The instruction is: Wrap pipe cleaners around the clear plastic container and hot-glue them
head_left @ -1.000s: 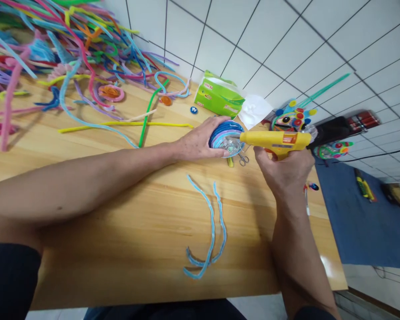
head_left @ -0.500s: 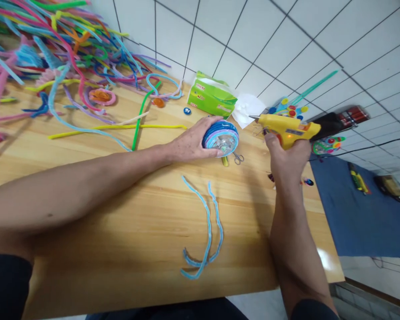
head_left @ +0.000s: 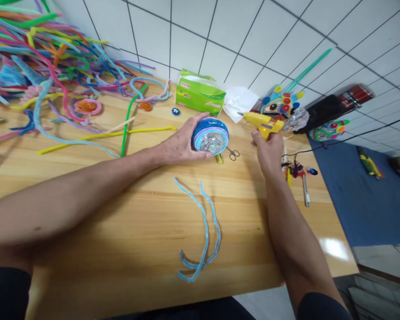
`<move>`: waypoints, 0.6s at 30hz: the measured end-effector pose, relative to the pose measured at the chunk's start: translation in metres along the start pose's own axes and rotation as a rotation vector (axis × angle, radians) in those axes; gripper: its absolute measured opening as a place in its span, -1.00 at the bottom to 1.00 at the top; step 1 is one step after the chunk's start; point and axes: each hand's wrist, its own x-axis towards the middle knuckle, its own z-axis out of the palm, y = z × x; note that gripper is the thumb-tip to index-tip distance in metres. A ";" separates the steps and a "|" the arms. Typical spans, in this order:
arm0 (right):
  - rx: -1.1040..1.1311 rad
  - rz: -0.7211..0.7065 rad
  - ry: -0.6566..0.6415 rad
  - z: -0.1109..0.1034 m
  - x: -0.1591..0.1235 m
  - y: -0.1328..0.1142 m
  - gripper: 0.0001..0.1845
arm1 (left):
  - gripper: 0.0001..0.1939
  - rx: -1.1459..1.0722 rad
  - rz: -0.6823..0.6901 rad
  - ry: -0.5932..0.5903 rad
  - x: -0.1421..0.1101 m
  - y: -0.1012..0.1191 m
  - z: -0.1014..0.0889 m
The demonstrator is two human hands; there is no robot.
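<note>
Left fingers: the left hand grasps the wrapped dome from the side, thumb along its lower edge.
Right fingers: the right hand is curled around the grip of the yellow glue gun (trigger pressed or not, I cannot tell).
Wrapped dome: near the middle of the table, in front of the green tissue pack, bands of blue, purple and light blue ringing a clear, shiny middle.
Nozzle: a second ago at that middle, now off to the right and well apart; the gluing seems to have paused, leaving the bare part exposed.
Blue strips: two light-blue strips lie nearer the person, crossing at their lower ends, untouched.
Scissors: the scissors lie just beside the dome.
Tabletop: pale wood, with a heap of coloured pipe cleaners at far left.
Room: white tiled wall behind; blue mat to the right.
</note>
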 end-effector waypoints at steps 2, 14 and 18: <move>0.128 0.024 0.050 -0.002 0.001 -0.009 -0.45 | 0.36 -0.001 0.010 0.000 -0.001 -0.003 0.000; 0.041 -0.413 -0.022 -0.021 -0.025 -0.064 -0.55 | 0.30 0.038 0.011 -0.019 0.001 -0.001 0.000; -0.271 -0.669 -0.016 -0.027 -0.053 -0.061 -0.60 | 0.33 0.042 0.050 -0.050 0.001 -0.003 0.001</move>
